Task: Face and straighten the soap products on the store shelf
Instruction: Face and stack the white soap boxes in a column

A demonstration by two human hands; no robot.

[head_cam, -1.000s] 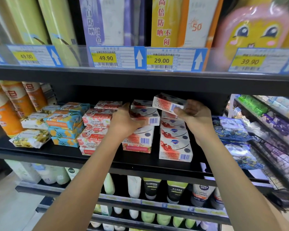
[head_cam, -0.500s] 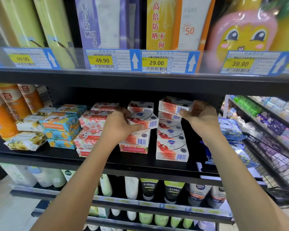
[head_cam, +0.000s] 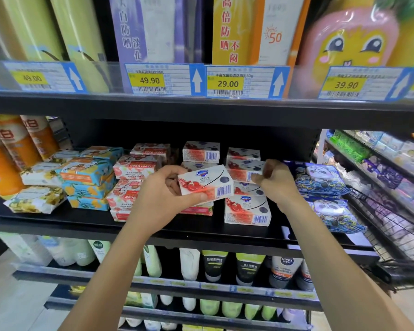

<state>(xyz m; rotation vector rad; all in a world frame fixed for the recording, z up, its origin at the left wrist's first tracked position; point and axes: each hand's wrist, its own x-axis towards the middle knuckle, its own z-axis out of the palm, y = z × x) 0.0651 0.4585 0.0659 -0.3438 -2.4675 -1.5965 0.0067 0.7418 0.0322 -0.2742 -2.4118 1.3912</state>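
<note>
Head view. Subject of inspection: soap products on the black middle shelf (head_cam: 58, 223).

Left hand (head_cam: 163, 194) grips a white-and-red soap box (head_cam: 206, 182). The fingers are curled round its left end and the thumb lies along its lower front edge. The box is lifted in front of the middle stack (head_cam: 201, 151) and sits just beside the right stack (head_cam: 247, 210). Whether it touches the boxes behind it cannot be told.

Right hand (head_cam: 275, 182) has its fingers curled and pinches the right front corner of the top front box (head_cam: 245, 170) of the right stack, close to the barcode.

Governing relation: the held box has its long axis running left to right, roughly along the shelf front. It is tilted, the right end higher than the left. Its label faces up and forward, and its barcode end points toward the right hand. The middle stack lies directly behind and below it, so the left hand is the nearer one for seating it there. In my judgement the box must be levelled and squared to the shelf edge before release.

Other stock noted: Goat Soap boxes (head_cam: 135, 167) to the left with print upside down, blue-and-orange boxes (head_cam: 89, 173) beyond them, and panda-print packs (head_cam: 320, 177) to the right.

Risk, as assessed: the right stack may shift if the pinched box is pulled askew.
</note>
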